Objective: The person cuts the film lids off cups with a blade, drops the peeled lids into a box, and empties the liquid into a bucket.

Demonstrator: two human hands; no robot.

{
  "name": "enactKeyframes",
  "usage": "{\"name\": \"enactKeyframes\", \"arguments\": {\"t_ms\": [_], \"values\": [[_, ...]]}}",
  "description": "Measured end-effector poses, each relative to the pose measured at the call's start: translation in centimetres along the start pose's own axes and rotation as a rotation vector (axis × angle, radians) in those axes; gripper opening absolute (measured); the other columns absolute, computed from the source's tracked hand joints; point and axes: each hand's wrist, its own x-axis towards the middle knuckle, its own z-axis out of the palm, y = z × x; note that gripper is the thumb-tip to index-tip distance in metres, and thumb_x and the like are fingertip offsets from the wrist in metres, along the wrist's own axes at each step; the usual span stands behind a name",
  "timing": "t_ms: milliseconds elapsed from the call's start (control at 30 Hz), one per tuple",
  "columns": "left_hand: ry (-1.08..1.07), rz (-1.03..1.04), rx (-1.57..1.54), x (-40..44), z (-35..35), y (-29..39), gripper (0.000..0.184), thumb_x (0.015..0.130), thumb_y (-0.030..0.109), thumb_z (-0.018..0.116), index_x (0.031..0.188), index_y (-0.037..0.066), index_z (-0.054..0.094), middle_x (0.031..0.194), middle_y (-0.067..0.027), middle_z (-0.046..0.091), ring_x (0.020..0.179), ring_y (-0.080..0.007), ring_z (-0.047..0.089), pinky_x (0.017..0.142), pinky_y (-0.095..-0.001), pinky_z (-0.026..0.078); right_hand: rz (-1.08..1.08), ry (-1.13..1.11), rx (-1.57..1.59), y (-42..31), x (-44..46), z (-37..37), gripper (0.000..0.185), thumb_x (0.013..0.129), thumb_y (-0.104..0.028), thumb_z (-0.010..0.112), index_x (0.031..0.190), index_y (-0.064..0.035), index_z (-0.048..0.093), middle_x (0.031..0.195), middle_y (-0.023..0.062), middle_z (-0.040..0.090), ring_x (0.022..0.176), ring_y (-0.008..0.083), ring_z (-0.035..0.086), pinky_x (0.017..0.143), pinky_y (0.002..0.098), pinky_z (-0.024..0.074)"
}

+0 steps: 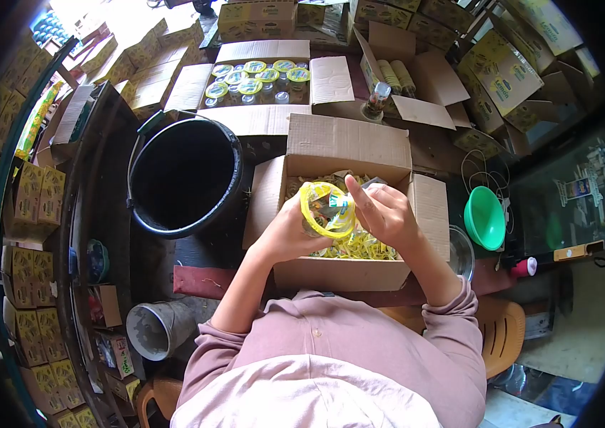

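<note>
- Jar (329, 212) with a yellow rim, over the open box (345, 275).
- My left hand (288, 232) is wrapped around the jar.
- My right hand (387, 215) is close by with one finger up; I can't tell if it holds anything.
- Yellow bits (363, 247) lie inside the box.
- A black bucket (185, 175) is on my left, a green bowl (485, 218) on my right.

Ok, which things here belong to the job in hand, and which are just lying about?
Likely in the job:
yellow-rimmed container, in the left hand
open carton beneath it
yellow strips inside
yellow-topped jars behind

Apparently just lying about:
green bowl
grey bucket
</note>
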Motion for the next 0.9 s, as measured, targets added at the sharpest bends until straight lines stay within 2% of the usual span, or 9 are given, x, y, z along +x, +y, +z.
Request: {"name": "enactKeyframes", "arguments": {"t_ms": [167,267,400,533,567,633,733,900], "values": [[-0.106,0.008,-0.093,0.5,-0.1,0.9,0.052,0.061,0.009,0.071,0.108,-0.002,0.050,0.101,-0.0134,0.056,0.095,-0.0230,0.055,0.087,-0.0314,0.042,-0.043,0.075,0.020,0.2,-0.1,0.0,0.063,0.060,0.000,0.061,0.121,0.0055,0.048,0.054,-0.0002,0.040,0.051,0.0123,0.047,0.052,0.0262,0.0459],[-0.196,-0.015,-0.213,0.7,-0.3,0.9,0.049,0.063,0.008,0.069,0.107,-0.002,0.050,0.098,-0.0120,0.057,0.091,-0.0194,0.055,0.086,-0.0302,0.042,-0.068,-0.042,0.056,0.2,-0.4,-0.8,0.050,0.068,0.009,0.063,0.116,0.0106,0.049,0.062,0.0048,0.053,0.055,0.0145,0.055,0.053,0.0283,0.0482],[-0.321,-0.092,-0.309,1.1,-0.7,0.8,0.049,0.064,0.008,0.068,0.108,-0.002,0.050,0.096,-0.0088,0.057,0.088,-0.0145,0.053,0.085,-0.0283,0.042,-0.060,-0.055,0.067,0.2,-0.8,-0.9,0.051,0.068,0.008,0.064,0.116,0.0111,0.048,0.065,0.0059,0.056,0.057,0.0153,0.057,0.056,0.0287,0.0499],[-0.498,-0.036,-0.322,1.0,-0.5,0.6,0.050,0.067,0.011,0.068,0.111,0.000,0.047,0.097,-0.0054,0.057,0.088,-0.0103,0.051,0.080,-0.0241,0.042,-0.053,-0.029,0.094,0.0,-0.3,-1.1,0.052,0.069,0.005,0.065,0.117,0.0110,0.047,0.068,0.0066,0.058,0.059,0.0166,0.058,0.059,0.0303,0.0512],[-0.473,-0.139,-0.449,0.7,-0.1,0.8,0.045,0.068,0.012,0.068,0.107,0.001,0.049,0.092,-0.0042,0.057,0.083,-0.0103,0.053,0.077,-0.0246,0.043,-0.053,-0.016,0.101,0.0,0.0,-1.3,0.052,0.069,0.004,0.065,0.117,0.0110,0.047,0.068,0.0067,0.058,0.059,0.0169,0.058,0.059,0.0308,0.0515],[-0.605,-0.216,-0.606,1.0,-0.4,0.0,0.041,0.067,0.011,0.068,0.102,0.004,0.050,0.085,-0.0028,0.057,0.076,-0.0106,0.054,0.071,-0.0254,0.045,-0.071,-0.033,0.092,0.0,-0.2,-1.3,0.051,0.070,0.002,0.064,0.117,0.0110,0.047,0.071,0.0079,0.060,0.062,0.0178,0.059,0.062,0.0319,0.0520],[-0.729,-0.149,-0.716,1.6,-0.2,-0.5,0.036,0.067,0.010,0.067,0.098,0.005,0.051,0.081,-0.0023,0.057,0.072,-0.0106,0.054,0.066,-0.0256,0.045,-0.108,-0.017,0.105,0.0,-0.2,-1.3,0.050,0.070,0.001,0.064,0.116,0.0113,0.048,0.074,0.0101,0.061,0.063,0.0185,0.060,0.062,0.0323,0.0525],[-0.860,-0.197,-0.814,2.0,-0.2,-1.1,0.040,0.065,0.013,0.068,0.099,0.003,0.050,0.080,-0.0056,0.056,0.069,-0.0136,0.053,0.061,-0.0262,0.044,-0.108,0.015,0.138,-0.3,-0.2,-1.2,0.046,0.070,0.001,0.064,0.113,0.0111,0.050,0.075,0.0106,0.062,0.064,0.0185,0.061,0.062,0.0327,0.0530]]}}
